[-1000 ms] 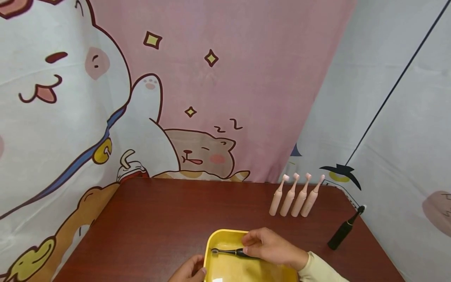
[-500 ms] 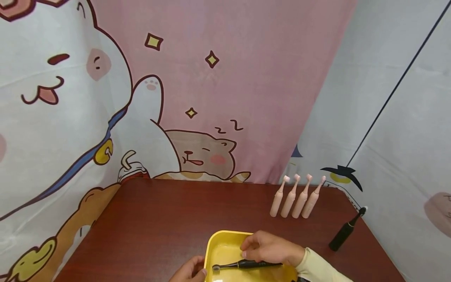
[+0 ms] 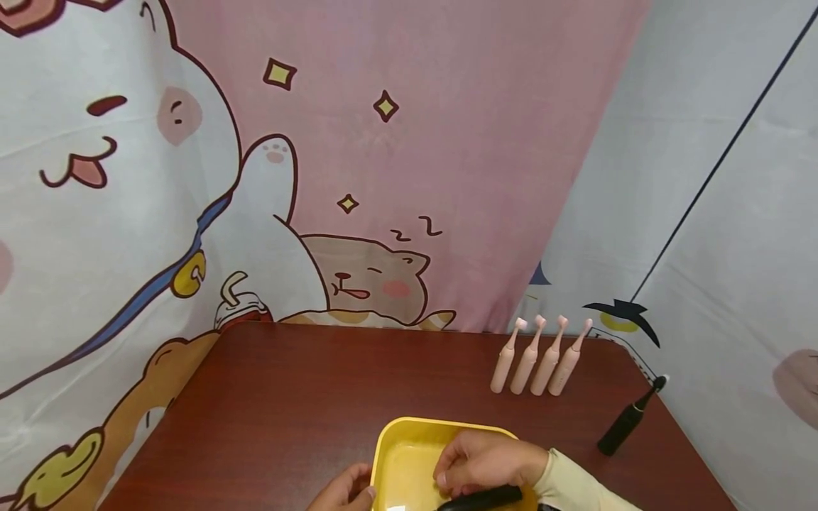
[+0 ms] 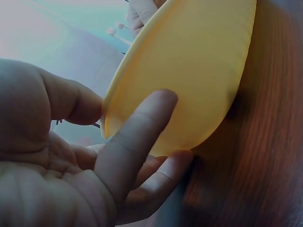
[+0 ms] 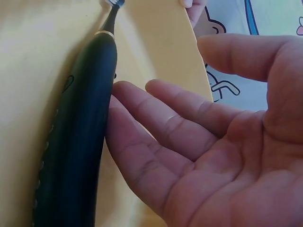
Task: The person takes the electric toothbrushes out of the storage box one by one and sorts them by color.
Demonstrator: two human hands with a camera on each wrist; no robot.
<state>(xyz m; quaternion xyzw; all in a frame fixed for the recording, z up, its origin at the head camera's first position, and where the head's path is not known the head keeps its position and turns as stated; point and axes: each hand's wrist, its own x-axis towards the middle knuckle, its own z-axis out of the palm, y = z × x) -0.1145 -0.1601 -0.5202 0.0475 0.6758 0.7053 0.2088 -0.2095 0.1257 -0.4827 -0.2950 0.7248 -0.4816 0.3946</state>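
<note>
My left hand (image 3: 345, 488) holds a yellow tray (image 3: 441, 424) by its left side. In the left wrist view the thumb (image 4: 80, 101) is at the rim and the other fingers lie against the outer wall. Inside the tray is a black electric toothbrush (image 5: 78, 123) with a gold ring below its head; its handle shows at the bottom of the head view. Over the tray hovers my right hand (image 3: 482, 461), thumb apart from the fingers. In the right wrist view its fingertips are against or very near the toothbrush handle; contact is unclear.
Several pink electric toothbrushes (image 3: 524, 369) stand in a row at the back right of the dark red table (image 3: 307, 397). Another black electric toothbrush (image 3: 623, 429) stands nearer the right edge. A cartoon-printed cloth (image 3: 473, 156) hangs behind the table.
The black toothbrush in the tray has shifted toward the tray's near side, its head out of the head view now. My right hand has come slightly nearer. The left hand stays put.
</note>
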